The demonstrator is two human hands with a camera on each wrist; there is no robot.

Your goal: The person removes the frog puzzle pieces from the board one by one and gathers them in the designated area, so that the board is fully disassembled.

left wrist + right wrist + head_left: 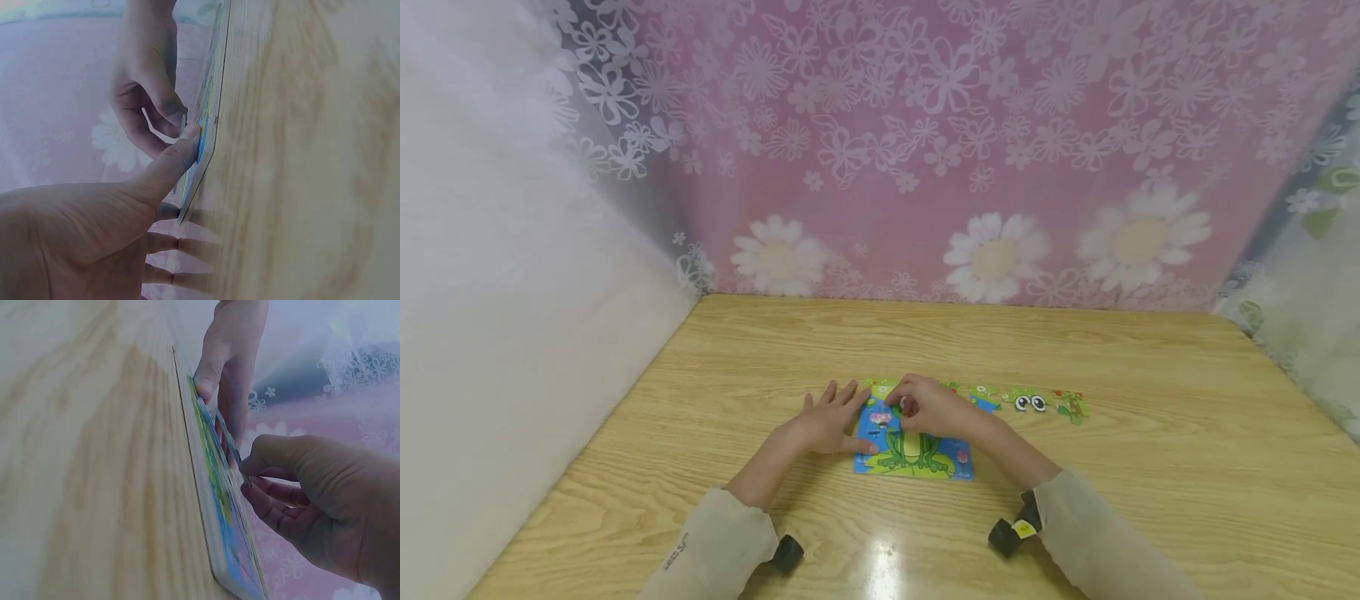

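Observation:
A frog jigsaw puzzle board [917, 468] lies flat on the wooden table, with a green frog on a lily pad over blue. My left hand [829, 427] rests at the board's left side, fingers spread and thumb pressing on its surface. Over the upper part of the board, my right hand [938, 408] pinches a thin puzzle piece [230, 440] between thumb and fingertips. In the right wrist view that piece is tilted, one end near the board. Its picture is mostly hidden by the fingers in the head view.
Loose puzzle pieces lie right of the board's top: a blue one [987, 404], one with frog eyes [1030, 403] and a green one with flowers [1074, 406]. The wooden table [1150, 483] meets a pink flowered curtain [880, 208] behind and pale cloth [535, 292] at left.

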